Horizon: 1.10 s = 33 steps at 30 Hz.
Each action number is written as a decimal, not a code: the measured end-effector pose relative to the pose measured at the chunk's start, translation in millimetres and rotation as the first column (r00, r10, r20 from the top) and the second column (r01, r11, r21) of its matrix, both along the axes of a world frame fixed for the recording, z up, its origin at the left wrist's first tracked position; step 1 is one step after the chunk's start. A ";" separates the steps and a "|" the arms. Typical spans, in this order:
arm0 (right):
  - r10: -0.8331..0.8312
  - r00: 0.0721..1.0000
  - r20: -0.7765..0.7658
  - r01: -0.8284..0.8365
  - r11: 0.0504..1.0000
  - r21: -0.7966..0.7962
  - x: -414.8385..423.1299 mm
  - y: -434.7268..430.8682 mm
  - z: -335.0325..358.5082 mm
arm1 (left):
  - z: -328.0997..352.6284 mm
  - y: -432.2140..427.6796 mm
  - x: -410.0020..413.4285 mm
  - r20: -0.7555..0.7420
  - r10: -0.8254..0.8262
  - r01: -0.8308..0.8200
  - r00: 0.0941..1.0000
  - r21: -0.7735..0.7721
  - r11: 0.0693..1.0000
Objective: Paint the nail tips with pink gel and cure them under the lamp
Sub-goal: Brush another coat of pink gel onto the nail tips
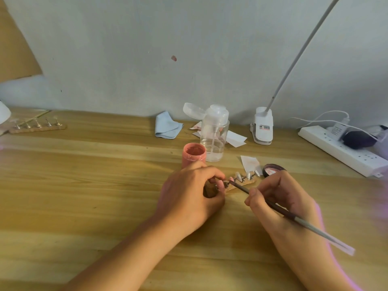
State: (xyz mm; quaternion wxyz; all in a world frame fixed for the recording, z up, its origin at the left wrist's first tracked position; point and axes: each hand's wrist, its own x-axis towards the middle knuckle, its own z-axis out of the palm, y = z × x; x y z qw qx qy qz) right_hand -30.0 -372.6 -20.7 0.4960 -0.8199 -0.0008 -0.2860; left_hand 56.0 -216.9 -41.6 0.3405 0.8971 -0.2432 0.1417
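A wooden strip holder [244, 183] with several nail tips on small stands lies mid-table. My left hand [189, 192] grips its left end, fingers curled round it. My right hand [279, 196] pinches a long brush [294, 217] whose tip touches a pink nail tip [231, 179] near my left fingers. The other tips [247, 175] on the strip look pale. An open pink gel jar [194, 153] stands just behind my left hand. Its dark lid [273, 169] lies to the right. A second holder with nail tips [37, 125] lies at the far left.
A clear pump bottle [214, 135], a blue cloth [167, 125] and paper wipes [236, 138] sit by the wall. A clip lamp base [262, 127] with a long white neck stands right of them. A white power strip [344, 153] lies at the right. A white object [4, 114] shows at the left edge.
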 end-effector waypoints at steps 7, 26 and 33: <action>-0.017 1.000 0.022 0.017 1.000 -0.007 0.8 -0.6 -2.5 | -0.8 -0.7 0.4 -0.006 0.004 -0.005 1.000 -0.010 1.000; 0.100 0.994 -0.043 -0.069 0.881 0.468 2.6 -7.4 -4.1 | 2.7 1.6 0.8 -0.157 -0.064 0.046 0.985 -0.116 0.992; 0.136 0.990 -0.043 -0.103 0.891 0.442 3.1 -4.9 -5.0 | 3.0 2.2 1.8 -0.178 -0.095 0.070 0.979 -0.140 0.988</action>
